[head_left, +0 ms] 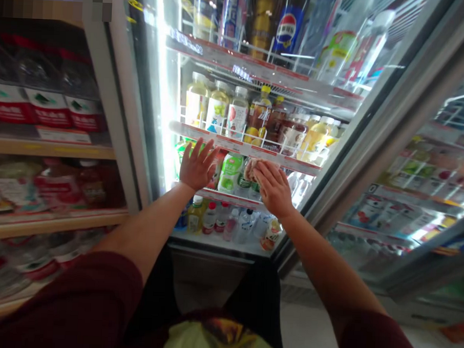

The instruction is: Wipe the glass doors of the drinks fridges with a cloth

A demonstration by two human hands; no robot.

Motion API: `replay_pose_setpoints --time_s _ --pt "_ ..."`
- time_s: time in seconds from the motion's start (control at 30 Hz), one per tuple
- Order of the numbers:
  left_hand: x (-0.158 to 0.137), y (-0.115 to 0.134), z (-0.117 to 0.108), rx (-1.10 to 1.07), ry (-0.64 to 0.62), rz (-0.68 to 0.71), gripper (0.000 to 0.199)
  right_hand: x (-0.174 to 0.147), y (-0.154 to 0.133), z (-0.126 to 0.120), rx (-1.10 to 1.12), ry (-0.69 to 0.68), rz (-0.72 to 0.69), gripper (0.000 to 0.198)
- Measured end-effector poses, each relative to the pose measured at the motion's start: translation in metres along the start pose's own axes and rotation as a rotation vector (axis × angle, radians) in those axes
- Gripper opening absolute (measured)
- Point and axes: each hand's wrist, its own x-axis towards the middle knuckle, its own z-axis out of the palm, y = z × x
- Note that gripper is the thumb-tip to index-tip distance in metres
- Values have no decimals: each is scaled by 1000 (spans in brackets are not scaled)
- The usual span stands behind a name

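Observation:
Pressed against the glass door [230, 222] of a drinks fridge, my right hand [273, 188] has its fingers over a crumpled pinkish cloth [253, 168]. My left hand [197, 165] is spread out, fingers apart, at the glass to the left of it, with nothing in it. Behind the glass, bottles stand in rows on several shelves. A green-labelled bottle [230, 172] shows between my two hands. Part of the cloth is hidden under my right fingers.
On the left, wooden shelves [52, 149] carry red-labelled water bottles [44, 107] and packets. A metal door frame [358, 110] runs down the right side of the glass, and another fridge door with bottles [420, 172] stands beyond it. Pale floor [306, 326] shows below.

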Motion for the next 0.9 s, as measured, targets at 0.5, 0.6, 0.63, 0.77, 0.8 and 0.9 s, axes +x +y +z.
replay_pose_setpoints --time_s 0.5,0.6,0.63,0.77,0.8,0.9 --pt "0 0 -2 -58 -43 -34 58 -11 -4 5 66 -74 52 48" --pt "1 1 -3 -91 -49 -57 58 -11 -5 5 63 -67 54 47" --pt "1 1 -3 -88 -43 -53 58 -11 -6 5 59 -62 51 47" --pt "1 1 -3 -55 -18 -34 57 -12 -7 5 38 -30 31 46" --pt "1 1 -3 -56 -20 -33 56 -12 -7 5 36 -19 26 45" --pt "1 1 -2 -73 -39 -46 57 -13 -7 6 46 -21 24 45"
